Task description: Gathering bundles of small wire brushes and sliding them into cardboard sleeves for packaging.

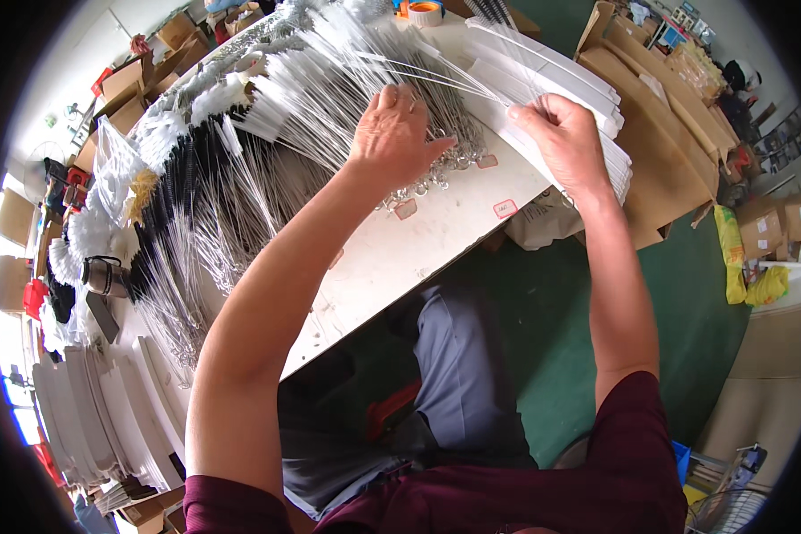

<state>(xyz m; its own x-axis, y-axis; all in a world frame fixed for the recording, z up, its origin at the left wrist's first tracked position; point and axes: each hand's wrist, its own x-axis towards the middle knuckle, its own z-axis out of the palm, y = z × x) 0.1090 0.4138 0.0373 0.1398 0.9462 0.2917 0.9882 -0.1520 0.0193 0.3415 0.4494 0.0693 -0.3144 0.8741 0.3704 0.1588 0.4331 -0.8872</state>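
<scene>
Long thin wire brushes (329, 80) with white bristle heads and looped wire ends lie in a thick pile across the table. My left hand (390, 133) rests over their wire stems, its thumb spread out to the right; its fingertips are partly hidden among the wires. To the right, my right hand (565, 142) pinches the ends of a few wire brushes (445, 73) between thumb and fingers. Their stems run up and left from my grip, over the pile. Below my right hand lie stacked long white strips (552, 80).
Black-bristled brushes (173, 169) and more wire bundles fill the table's left side, near a steel mug (105, 276). Small red-edged labels (505, 208) lie on the white table (365, 294). An orange tape roll (423, 12) sits at the back. Open cardboard boxes (659, 133) stand right.
</scene>
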